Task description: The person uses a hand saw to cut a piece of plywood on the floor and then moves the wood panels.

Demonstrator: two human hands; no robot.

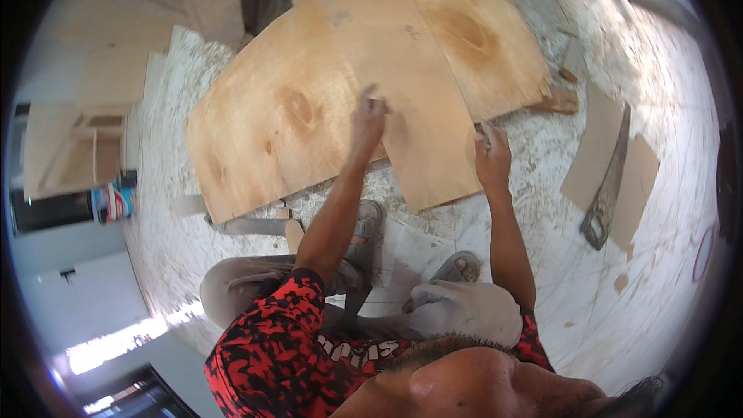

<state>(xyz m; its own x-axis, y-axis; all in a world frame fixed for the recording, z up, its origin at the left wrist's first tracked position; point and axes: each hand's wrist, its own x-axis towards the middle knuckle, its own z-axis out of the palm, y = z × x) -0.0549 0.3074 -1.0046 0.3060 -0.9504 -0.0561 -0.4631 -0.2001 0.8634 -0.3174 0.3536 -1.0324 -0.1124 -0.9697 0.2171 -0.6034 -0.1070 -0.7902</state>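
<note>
A long, narrow plywood strip (429,135) lies across a larger plywood sheet (255,124) with dark knots, its near end jutting past the sheet's front edge. At the strip's right edge, my right hand (493,156) is closed, fingers curled over the edge near the front corner. My left hand (370,120) is over the sheet beside the strip's left edge. Its fingers are bent together and partly blurred; whatever they may hold is too small to make out.
To the right, a handsaw (607,193) lies over brown board offcuts (635,193) on the dusty, paint-marked floor. A hammer-like tool (251,226) is by my left knee. Wooden frames (101,147) and a paint bucket (114,203) stand at left. A wood block (559,101) shows under the sheet.
</note>
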